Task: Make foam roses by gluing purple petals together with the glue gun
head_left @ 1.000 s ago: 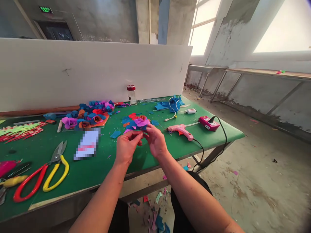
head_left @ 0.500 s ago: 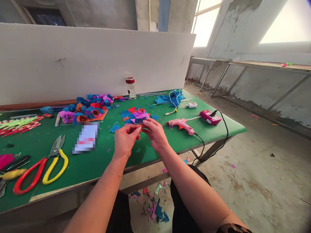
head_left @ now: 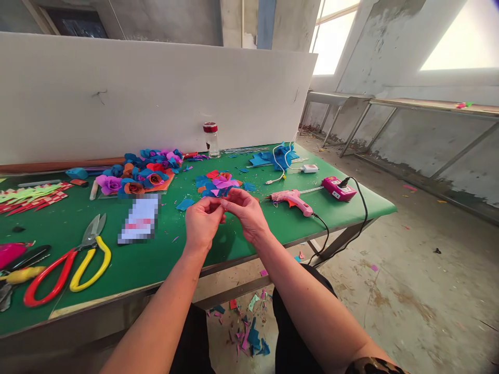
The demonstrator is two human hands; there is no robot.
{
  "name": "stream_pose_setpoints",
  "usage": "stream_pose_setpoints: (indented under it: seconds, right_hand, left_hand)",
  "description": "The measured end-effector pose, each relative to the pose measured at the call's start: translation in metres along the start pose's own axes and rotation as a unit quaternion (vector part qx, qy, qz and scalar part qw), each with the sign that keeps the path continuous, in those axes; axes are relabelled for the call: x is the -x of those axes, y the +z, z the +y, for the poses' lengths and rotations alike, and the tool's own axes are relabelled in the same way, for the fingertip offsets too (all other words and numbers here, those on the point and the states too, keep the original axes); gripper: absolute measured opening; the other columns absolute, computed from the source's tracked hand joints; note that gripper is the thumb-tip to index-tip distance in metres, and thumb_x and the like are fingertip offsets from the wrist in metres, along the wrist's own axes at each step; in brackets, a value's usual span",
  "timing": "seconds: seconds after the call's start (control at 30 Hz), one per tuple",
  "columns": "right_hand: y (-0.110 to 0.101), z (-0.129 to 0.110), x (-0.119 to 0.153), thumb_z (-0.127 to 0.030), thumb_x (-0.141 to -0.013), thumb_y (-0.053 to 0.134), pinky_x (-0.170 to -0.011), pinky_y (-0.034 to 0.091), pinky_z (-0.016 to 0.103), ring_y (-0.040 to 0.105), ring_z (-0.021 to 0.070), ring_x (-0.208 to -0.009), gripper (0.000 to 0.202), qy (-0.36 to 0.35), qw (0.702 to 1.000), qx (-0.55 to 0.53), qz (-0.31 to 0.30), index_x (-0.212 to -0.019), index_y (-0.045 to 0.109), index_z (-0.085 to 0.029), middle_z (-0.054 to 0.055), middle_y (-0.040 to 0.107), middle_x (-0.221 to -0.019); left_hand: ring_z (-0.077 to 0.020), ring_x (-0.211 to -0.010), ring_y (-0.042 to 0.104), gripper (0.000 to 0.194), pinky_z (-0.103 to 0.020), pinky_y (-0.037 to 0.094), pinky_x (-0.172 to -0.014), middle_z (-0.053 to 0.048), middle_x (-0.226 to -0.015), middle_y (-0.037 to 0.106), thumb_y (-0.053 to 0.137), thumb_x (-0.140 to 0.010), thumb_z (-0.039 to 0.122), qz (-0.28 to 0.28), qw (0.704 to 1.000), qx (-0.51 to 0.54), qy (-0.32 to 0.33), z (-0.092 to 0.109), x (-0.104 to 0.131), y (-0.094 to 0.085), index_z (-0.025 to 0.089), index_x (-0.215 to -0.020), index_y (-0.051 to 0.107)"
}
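My left hand (head_left: pixel 203 219) and my right hand (head_left: pixel 246 212) meet fingertip to fingertip over the front part of the green table (head_left: pixel 171 270). Both are closed in a pinch around something small that the fingers hide; a reddish bit seems to show between them. Just behind the fingertips lies a pile of cut petals (head_left: pixel 222 182) in pink, blue, red and orange. A blue petal (head_left: pixel 185 204) rests left of my left hand. To the right of my right hand, a pink glue gun (head_left: pixel 290 199) lies on its side.
Red-and-yellow scissors (head_left: pixel 90 249), a blurred white paper (head_left: pixel 139 221) and paper flowers (head_left: pixel 142 174) are at left. A lidded jar (head_left: pixel 211 141) stands behind. A pink power block (head_left: pixel 338 188) with a black cord sits right, near a white charger (head_left: pixel 310 169).
The fingertips of both hands have drawn closer together, and my right fingers have closed in toward my left. The camera view has shifted slightly.
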State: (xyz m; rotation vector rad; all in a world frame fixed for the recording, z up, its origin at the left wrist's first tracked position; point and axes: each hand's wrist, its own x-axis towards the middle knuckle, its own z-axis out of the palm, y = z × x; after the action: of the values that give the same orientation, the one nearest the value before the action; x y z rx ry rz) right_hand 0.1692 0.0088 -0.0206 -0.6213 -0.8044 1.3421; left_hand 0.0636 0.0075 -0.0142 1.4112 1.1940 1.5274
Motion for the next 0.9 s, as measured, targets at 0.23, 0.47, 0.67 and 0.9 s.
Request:
stream_pose_setpoints:
  seconds: [0.23, 0.47, 0.67, 0.9]
  right_hand:
    - [0.0022, -0.0043, 0.0028, -0.03, -0.054, 0.084, -0.067, 0.044, 0.025, 0.055, 0.0088, -0.063, 0.027, 0.031, 0.999, 0.036, 0.014, -0.069, 0.065, -0.017, -0.004, 0.064, -0.068]
    - [0.0005, -0.0036, 0.0021, -0.033, -0.056, 0.082, -0.066, 0.044, 0.025, 0.053, 0.0082, -0.06, 0.025, 0.041, 0.998, 0.049, 0.025, -0.065, 0.064, -0.017, -0.004, 0.061, -0.063]
    - [0.0023, 0.0009, 0.0012, -0.027, -0.054, 0.083, -0.065, 0.047, 0.024, 0.058, 0.0093, -0.064, 0.031, 0.016, 0.999, 0.013, 0.049, -0.078, 0.064, -0.02, -0.004, 0.065, -0.073]
    - [0.0044, 0.0027, 0.0011, -0.025, -0.056, 0.082, -0.067, 0.049, 0.024, 0.061, 0.0108, -0.066, 0.03, -0.027, 0.999, 0.004, 0.035, -0.08, 0.065, -0.018, -0.001, 0.07, -0.076]
  left_hand:
    - [-0.0102, -0.045, 0.053, 0.013, -0.022, 0.043, -0.048, 0.0, -0.058, 0.065, 0.071, -0.067, 0.028, 0.014, 0.999, -0.029, 0.004, 0.0003, -0.0003, -0.0018, 0.016, -0.072, 0.071]
    - [-0.011, -0.045, 0.053, 0.013, -0.024, 0.045, -0.048, -0.001, -0.061, 0.067, 0.071, -0.068, 0.031, 0.011, 0.998, -0.055, 0.014, -0.0016, 0.0002, -0.0018, 0.018, -0.072, 0.073]
    - [-0.0111, -0.045, 0.053, 0.009, -0.024, 0.044, -0.048, 0.001, -0.058, 0.065, 0.071, -0.068, 0.027, 0.012, 0.999, -0.033, 0.013, -0.0032, 0.0004, 0.0008, 0.019, -0.071, 0.073]
    - [-0.0109, -0.044, 0.053, 0.007, -0.024, 0.042, -0.047, 0.001, -0.058, 0.065, 0.071, -0.067, 0.025, 0.021, 0.999, -0.027, 0.011, -0.0012, 0.002, 0.0032, 0.019, -0.07, 0.074]
